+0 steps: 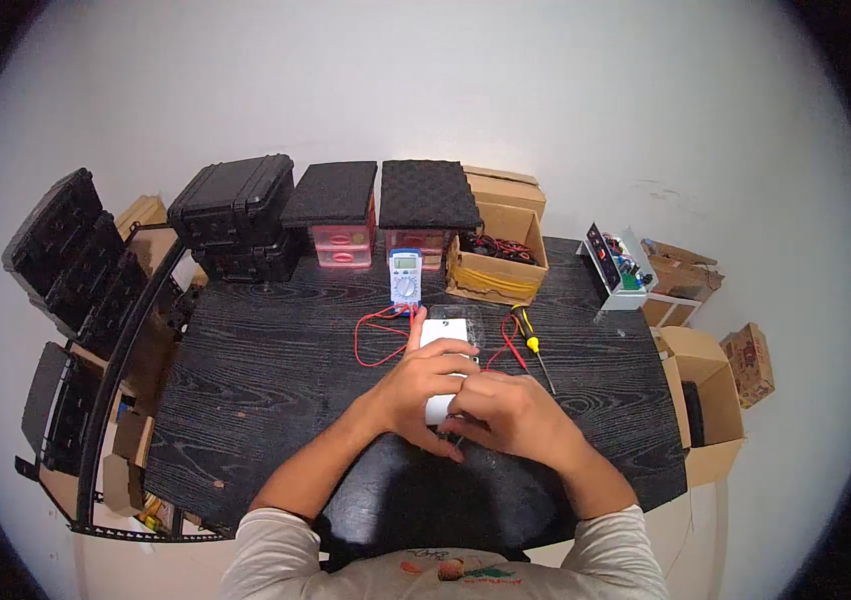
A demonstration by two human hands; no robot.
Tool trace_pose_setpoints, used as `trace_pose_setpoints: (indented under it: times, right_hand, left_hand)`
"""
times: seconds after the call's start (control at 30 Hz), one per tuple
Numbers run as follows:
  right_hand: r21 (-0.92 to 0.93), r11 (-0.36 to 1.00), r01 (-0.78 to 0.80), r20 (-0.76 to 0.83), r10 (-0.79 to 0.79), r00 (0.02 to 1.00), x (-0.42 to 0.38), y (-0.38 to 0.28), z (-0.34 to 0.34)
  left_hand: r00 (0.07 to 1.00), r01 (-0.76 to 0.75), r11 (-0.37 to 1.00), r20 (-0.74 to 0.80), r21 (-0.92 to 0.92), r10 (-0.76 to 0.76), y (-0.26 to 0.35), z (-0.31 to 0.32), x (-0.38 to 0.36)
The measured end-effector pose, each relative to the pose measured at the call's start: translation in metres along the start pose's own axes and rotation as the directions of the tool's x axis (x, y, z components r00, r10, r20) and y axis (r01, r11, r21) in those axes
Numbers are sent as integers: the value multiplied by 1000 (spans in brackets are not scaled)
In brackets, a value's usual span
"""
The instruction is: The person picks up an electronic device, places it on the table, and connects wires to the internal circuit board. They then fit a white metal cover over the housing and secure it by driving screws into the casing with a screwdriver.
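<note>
A white rectangular box-like device (443,331) lies on the dark table in front of me. My left hand (424,385) grips it, thumb and fingers spread across its sides and top. At the device's near end, my right hand (506,408) has its fingers pinched together; whatever is between them is hidden. Just beyond the device stands a blue and white multimeter (406,280). Its red test lead (358,343) loops to the left, and a red probe (515,350) rests to the right. Beside that probe is a yellow and black screwdriver (528,335).
Black hard cases (236,200) and red drawer boxes (344,245) topped with black foam line the back. A cardboard box (496,280) of cables stands beside them. An opened metal unit with a circuit board (626,275) sits at the back right. More cartons (711,400) are off the right edge.
</note>
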State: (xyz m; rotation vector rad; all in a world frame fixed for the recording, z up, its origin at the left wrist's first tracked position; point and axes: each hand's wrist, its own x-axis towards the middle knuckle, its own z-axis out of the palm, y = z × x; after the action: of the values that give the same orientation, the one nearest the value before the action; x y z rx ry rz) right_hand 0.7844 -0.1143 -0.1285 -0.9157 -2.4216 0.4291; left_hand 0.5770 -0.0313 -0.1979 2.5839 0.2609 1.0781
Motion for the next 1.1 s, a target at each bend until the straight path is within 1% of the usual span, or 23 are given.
trace_pose_setpoints:
  times: [0.1,0.2,0.4,0.5,0.6,0.7,0.8,0.87,0.93,0.97,1.03,1.1]
  right_hand:
    - [40,999,15,-42,-14,999,4,-7,-3]
    - [85,996,28,15,-29,999,3,-5,-8]
    - [5,998,57,-73,-57,996,6,-1,1]
    - [92,995,39,-54,-34,998,8,-5,-4]
    - [54,997,52,26,-54,998,6,5,-5]
    - [-17,995,101,-113,-102,988,8,5,6]
    - [60,996,64,-104,-58,993,17,16,-4]
    - [249,968,-38,-313,118,942,34,66,6]
    - [206,943,-261,-366,322,873,56,107,7]
    - [40,955,-295,-344,290,893,61,133,16]
    - [-294,900,-323,-285,241,928,68,189,39]
    - [-480,836,-264,-137,226,964,71,231,68]
  left_hand:
    - [1000,-7,1000,-9,-12,7,-1,0,0]
    - [1000,-1,1000,6,-17,1,1,-2,1]
    - [1000,-8,1000,6,-19,8,0,-2,1]
    - [1000,3,1000,15,-22,-3,-1,-2,0]
    - [1000,15,999,22,-31,-15,2,-2,1]
    - [1000,13,999,8,-43,-12,0,-1,1]
    - [1000,10,999,8,-33,-10,0,-2,0]
    - [999,15,1000,38,1,-15,3,-4,1]
    - [999,14,1000,52,26,-15,5,-4,1]
    - [998,12,999,59,40,-14,5,-5,2]
    - [999,10,999,43,34,-11,5,-3,2]
    - [999,14,999,37,30,-15,6,-2,3]
